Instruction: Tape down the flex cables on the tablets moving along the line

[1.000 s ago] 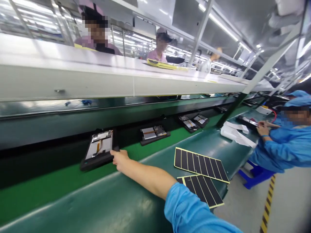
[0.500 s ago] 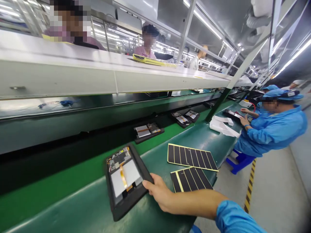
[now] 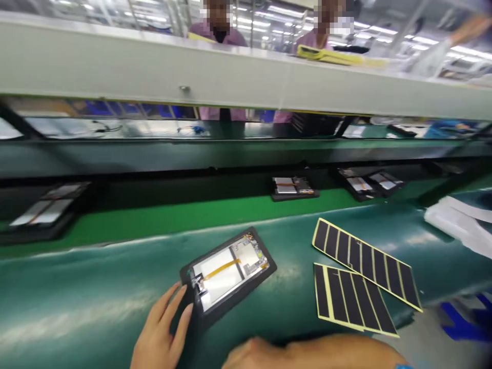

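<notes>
An opened tablet in a black frame (image 3: 225, 269) lies tilted on the green bench, showing its silver battery, orange flex cable and circuit board. My left hand (image 3: 163, 328) is at its lower left corner, fingers spread, the fingertips at the frame's edge. I cannot tell how firmly they touch. Low in the picture is my right hand (image 3: 251, 353), blurred and partly cut off, just below the tablet; its fingers are hidden. To the right, two sheets of black adhesive strips with yellow backing, an upper sheet (image 3: 365, 261) and a lower sheet (image 3: 351, 297), overlap slightly.
Beyond the bench edge runs a bright green belt (image 3: 161, 218). On it sit other opened tablets, one at left (image 3: 48, 207), one in the middle (image 3: 294, 187) and others at right. White paper (image 3: 459, 223) lies far right. A white shelf (image 3: 134, 72) spans above; people stand behind it.
The tablet, held in my right hand before, now lies turned on the bench. The right hand has come away from it, and my left hand has appeared. The view has swung left.
</notes>
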Tool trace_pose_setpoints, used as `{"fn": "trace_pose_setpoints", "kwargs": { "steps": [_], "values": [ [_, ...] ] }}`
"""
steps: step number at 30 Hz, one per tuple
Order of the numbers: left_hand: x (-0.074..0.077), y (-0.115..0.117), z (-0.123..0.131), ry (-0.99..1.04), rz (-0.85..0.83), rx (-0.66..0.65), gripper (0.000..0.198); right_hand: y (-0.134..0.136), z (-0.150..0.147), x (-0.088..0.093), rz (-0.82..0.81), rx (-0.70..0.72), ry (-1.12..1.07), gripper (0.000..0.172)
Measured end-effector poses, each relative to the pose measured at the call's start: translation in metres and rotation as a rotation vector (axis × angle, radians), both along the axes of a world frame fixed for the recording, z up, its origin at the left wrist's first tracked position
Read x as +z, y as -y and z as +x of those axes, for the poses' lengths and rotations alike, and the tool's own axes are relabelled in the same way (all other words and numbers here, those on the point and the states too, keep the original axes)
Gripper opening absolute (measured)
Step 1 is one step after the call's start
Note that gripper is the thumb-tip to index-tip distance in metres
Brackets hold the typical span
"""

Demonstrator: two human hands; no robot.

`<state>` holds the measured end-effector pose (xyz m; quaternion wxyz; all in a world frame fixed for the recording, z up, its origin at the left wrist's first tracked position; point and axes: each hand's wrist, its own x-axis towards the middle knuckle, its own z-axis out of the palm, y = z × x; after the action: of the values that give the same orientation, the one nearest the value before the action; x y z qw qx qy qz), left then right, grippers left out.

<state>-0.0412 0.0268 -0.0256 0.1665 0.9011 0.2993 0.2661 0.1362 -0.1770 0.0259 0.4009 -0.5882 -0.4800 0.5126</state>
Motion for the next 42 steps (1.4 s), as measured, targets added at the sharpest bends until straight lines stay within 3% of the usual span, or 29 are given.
{"fn": "trace_pose_setpoints", "kwargs": {
  "steps": [2, 5, 8, 10, 14, 19, 22, 26, 34, 38, 42],
  "values": [
    [0.003, 0.004, 0.000, -0.006, -0.019, 0.070, 0.041, -0.017, 0.022, 0.009, 0.139, 0.093, 0.217, 0.030],
    [0.007, 0.007, 0.007, -0.016, -0.082, 0.136, 0.039, -0.053, 0.064, 0.011, 0.286, 0.015, 0.703, 0.034],
    [0.014, 0.009, 0.018, -0.022, -0.197, 0.101, 0.034, -0.087, 0.097, 0.001, 0.305, 0.008, 0.955, 0.047],
    [0.019, 0.009, 0.025, -0.008, -0.232, 0.100, 0.031, -0.096, 0.109, -0.009, 0.287, 0.032, 1.043, 0.049],
    [0.026, 0.009, 0.040, -0.002, -0.258, 0.059, 0.027, -0.074, 0.115, -0.021, 0.297, 0.003, 1.143, 0.048],
    [0.029, 0.016, 0.057, -0.043, -0.283, 0.024, 0.019, -0.038, 0.099, -0.013, 0.342, -0.087, 1.263, 0.045],
    [0.033, 0.022, 0.065, -0.086, -0.252, 0.026, 0.015, -0.043, 0.079, -0.008, 0.414, -0.010, 1.272, 0.040],
    [0.037, 0.029, 0.071, -0.177, -0.161, 0.047, 0.010, -0.059, 0.061, -0.014, 0.421, 0.114, 1.277, 0.045],
    [0.040, 0.032, 0.083, -0.313, -0.097, 0.117, 0.005, -0.059, 0.060, -0.023, 0.411, 0.158, 1.291, 0.051],
    [0.040, 0.028, 0.074, -0.301, -0.102, 0.065, 0.016, -0.059, 0.058, -0.021, 0.426, 0.187, 1.297, 0.051],
    [0.037, 0.029, 0.056, -0.203, -0.012, -0.076, 0.030, -0.060, 0.057, -0.020, 0.438, 0.192, 1.294, 0.050]
  ]
}}
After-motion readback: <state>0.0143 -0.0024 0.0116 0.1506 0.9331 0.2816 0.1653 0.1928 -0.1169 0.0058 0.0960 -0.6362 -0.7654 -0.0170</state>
